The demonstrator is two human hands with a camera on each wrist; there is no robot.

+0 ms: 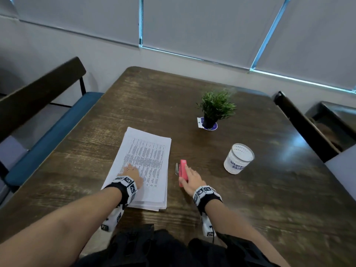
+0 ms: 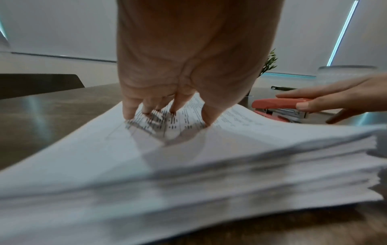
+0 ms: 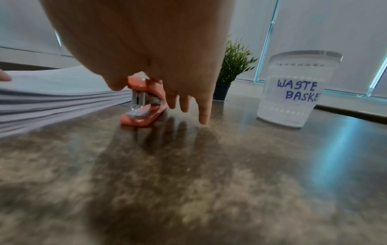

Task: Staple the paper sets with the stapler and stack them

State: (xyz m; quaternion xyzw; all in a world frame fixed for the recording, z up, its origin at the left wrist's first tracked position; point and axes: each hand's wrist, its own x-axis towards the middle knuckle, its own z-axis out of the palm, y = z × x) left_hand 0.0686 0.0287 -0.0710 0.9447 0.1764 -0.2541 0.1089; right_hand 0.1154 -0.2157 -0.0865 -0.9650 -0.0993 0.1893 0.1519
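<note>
A thick stack of printed white paper (image 1: 152, 151) lies on the dark wooden table (image 1: 260, 199). My left hand (image 1: 133, 173) rests on its near half, and the left wrist view shows the fingertips (image 2: 128, 114) and thumb pressing the top sheet (image 2: 230, 149). Just right of the stack, a coral-red stapler (image 1: 183, 168) sits on the table. My right hand (image 1: 192, 179) holds its near end. The thumb presses the stapler's left side (image 2: 278, 103) and the other fingers reach down its right side (image 3: 142, 116). The little finger (image 3: 204, 116) touches the table.
A small grey metal piece (image 1: 176, 168) lies against the stapler's left side. A white cup marked "waste basket" (image 1: 238, 158) stands to the right, with a small potted plant (image 1: 215, 106) behind it. A blue-cushioned bench (image 1: 48, 132) runs along the left edge and a dark chair (image 1: 300, 122) stands at the right.
</note>
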